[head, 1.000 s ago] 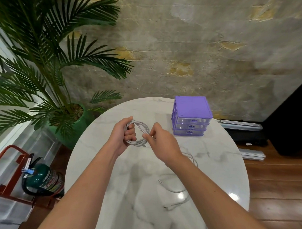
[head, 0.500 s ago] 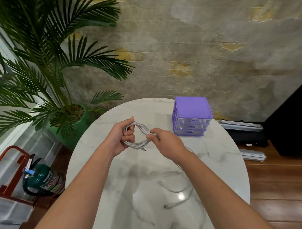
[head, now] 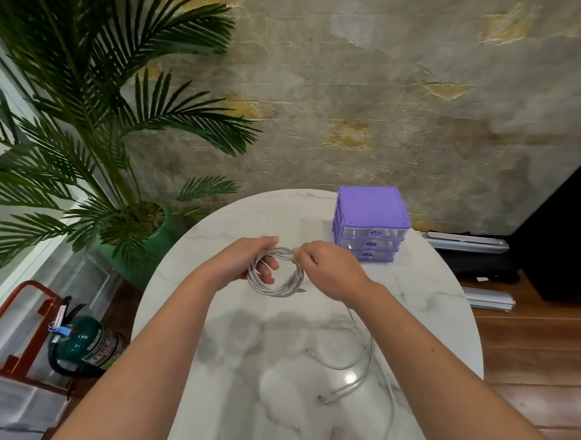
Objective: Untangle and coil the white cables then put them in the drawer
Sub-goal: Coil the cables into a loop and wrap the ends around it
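**Caller:** Marble bench (head: 427,300) in front of a rough plaster wall, purple drawer unit (head: 370,230) at the far right, all three drawers shut. Over half a second the coil (head: 274,273) has opened out into a fuller, rounder ring, and the right hand (head: 330,271) has slid up to its top edge.

**Analyst:** Another loop has gone on, by the look of it. The left hand (head: 241,264) is curled round the coil's left side, fingers threaded through the ring. The right hand is closed in a pinch on the strand at the top, feeding it in.

**Caller:** Where does the coil sit, and how does it lie?

**Analyst:** Held up over the middle of the bench, left of the drawer unit and apart from it. A ring has no real long axis; its open face tips toward the camera, and one short end pokes out at lower right.

**Caller:** And the rest of it?

**Analyst:** Loose cable (head: 360,359) trails from under the right wrist toward the near edge, with two plug ends lying on the marble. So the coiling is only partly done, likely with a second cable to come, and no drawer is open yet.
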{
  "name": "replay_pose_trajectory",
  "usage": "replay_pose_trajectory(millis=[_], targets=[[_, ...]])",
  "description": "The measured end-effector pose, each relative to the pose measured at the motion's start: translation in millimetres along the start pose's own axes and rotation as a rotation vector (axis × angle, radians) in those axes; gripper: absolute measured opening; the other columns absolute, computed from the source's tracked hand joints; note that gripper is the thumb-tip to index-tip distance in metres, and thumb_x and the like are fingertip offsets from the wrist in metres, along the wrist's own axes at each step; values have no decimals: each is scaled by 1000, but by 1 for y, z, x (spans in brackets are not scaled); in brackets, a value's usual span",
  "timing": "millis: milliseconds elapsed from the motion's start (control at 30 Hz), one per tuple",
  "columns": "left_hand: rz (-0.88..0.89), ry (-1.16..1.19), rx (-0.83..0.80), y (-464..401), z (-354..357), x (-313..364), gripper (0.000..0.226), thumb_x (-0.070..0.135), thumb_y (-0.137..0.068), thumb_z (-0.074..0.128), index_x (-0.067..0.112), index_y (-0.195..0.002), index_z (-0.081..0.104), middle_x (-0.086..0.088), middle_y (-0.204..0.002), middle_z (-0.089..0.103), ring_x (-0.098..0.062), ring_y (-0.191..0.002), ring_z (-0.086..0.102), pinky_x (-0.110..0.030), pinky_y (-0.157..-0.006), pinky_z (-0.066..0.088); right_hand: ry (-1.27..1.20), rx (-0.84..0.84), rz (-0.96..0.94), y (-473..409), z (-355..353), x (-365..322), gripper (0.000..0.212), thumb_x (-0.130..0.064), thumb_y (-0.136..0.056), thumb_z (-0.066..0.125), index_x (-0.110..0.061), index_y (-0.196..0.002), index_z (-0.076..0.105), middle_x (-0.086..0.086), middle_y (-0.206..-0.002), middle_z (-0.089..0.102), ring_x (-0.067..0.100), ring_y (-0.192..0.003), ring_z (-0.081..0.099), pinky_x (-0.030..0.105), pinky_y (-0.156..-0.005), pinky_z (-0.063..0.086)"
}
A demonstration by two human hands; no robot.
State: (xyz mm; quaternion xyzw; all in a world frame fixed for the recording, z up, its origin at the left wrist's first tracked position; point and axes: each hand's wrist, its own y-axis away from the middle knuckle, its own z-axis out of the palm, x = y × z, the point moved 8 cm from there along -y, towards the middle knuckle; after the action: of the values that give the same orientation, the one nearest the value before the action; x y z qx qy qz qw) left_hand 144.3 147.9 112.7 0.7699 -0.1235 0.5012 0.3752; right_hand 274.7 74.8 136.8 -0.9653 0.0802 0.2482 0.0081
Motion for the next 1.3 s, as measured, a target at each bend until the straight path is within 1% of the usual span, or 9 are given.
replay_pose_trajectory(millis=[100, 267, 467, 600, 700, 767, 933, 1200, 1300], targets=[[34, -138, -80, 3, 10, 1, 33, 43, -98, 52, 12, -93, 61, 9, -70, 68, -11, -56, 60, -39, -77, 51, 30, 34, 82, -2, -4, 6, 57, -53, -102, 24, -15, -68, 49, 7, -79, 61, 30, -80, 58, 37, -69, 43], [22, -19, -257, 8, 28, 1, 11, 18, -99, 55, 9, -94, 51, -8, -101, 72, -9, -64, 57, -31, -76, 57, 90, 129, 103, -8, -15, 7, 62, -52, -101, 34, -16, -50, 34, 4, -56, 45, 27, -65, 47, 33, -58, 32], [-45, -78, -281, 11, 40, 7, 15, 2, -92, 56, 11, -103, 54, -3, -85, 63, -10, -60, 51, -25, -66, 53, -139, 70, 57, -12, -8, 11, 28, -47, -94, 52, -21, -84, 52, -4, -56, 48, 17, -57, 47, 33, -54, 36], [-55, -240, -250, 10, 51, 9, 31, 27, -67, 56, 12, -94, 50, 0, -77, 45, -12, -64, 38, -25, -61, 35, -169, 55, 44, -11, -9, 6, 30, -53, -94, 49, -23, -87, 48, -5, -52, 50, 11, -53, 47, 34, -56, 38], [-15, -525, -134, 1, 43, 5, 52, 59, -82, 61, 12, -102, 54, 4, -85, 50, -13, -73, 45, -28, -66, 37, -213, 51, 90, -11, -10, 12, 40, -61, -94, 41, -23, -84, 50, -7, -57, 53, 10, -57, 49, 30, -54, 34], [41, -577, -29, -4, 35, 5, 50, 60, -90, 53, 12, -103, 54, 6, -84, 53, -12, -73, 48, -29, -65, 39, -250, 44, 114, -7, -10, 20, 46, -64, -93, 39, -23, -76, 49, -7, -60, 50, 13, -60, 48, 31, -56, 35], [81, -273, 118, -2, 19, 4, 40, 53, -95, 51, 14, -94, 52, 3, -75, 49, -15, -60, 38, -28, -56, 33, -494, 32, 107, -1, -2, 46, 49, -62, -82, 44, -14, -79, 52, 15, -81, 57, 19, -70, 48, 54, -77, 48], [142, 130, 277, -2, 8, 1, 35, 44, -98, 52, 8, -99, 53, 3, -69, 40, -13, -57, 32, -22, -52, 30, -368, 198, 114, -1, -10, 46, 31, -52, -99, 41, -29, -93, 61, -8, -75, 58, 15, -75, 53, 39, -72, 47], [199, 281, 308, 1, 0, 7, 31, 42, -99, 51, 12, -93, 51, 3, -69, 35, -11, -56, 28, -19, -48, 29, -529, 175, 200, 6, 4, 54, 35, -55, -98, 38, -35, -111, 64, -12, -95, 67, 12, -92, 59, 35, -86, 47]])
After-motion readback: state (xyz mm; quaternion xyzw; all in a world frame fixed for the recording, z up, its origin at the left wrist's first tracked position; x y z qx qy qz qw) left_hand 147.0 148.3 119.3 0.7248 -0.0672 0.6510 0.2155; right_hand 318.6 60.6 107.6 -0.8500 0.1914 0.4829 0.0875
